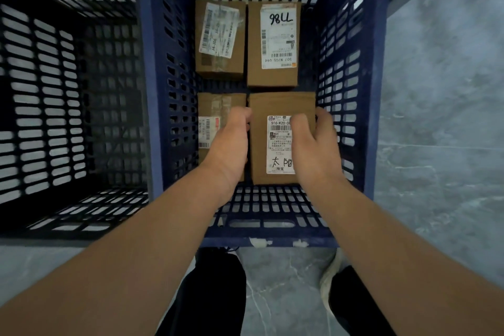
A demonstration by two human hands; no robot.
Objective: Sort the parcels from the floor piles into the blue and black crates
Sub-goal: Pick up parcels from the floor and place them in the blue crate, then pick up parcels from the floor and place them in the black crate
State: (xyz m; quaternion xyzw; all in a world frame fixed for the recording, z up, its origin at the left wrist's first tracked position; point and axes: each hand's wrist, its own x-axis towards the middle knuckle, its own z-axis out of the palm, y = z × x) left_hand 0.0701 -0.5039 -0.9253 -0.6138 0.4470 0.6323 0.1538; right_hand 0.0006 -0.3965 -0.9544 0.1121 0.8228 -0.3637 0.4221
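Hands: left hand and right hand reach into the blue crate.
Fingers: the fingers of both hands curl over the side edges of one box, grasping it.
Box: near right corner of the crate, label up, beside three more boxes.
Black crate: just left of the blue one.

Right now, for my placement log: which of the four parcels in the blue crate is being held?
The near-right parcel, labelled 516-K20 with handwritten characters. It alone is gripped, with the left hand and right hand on its sides.
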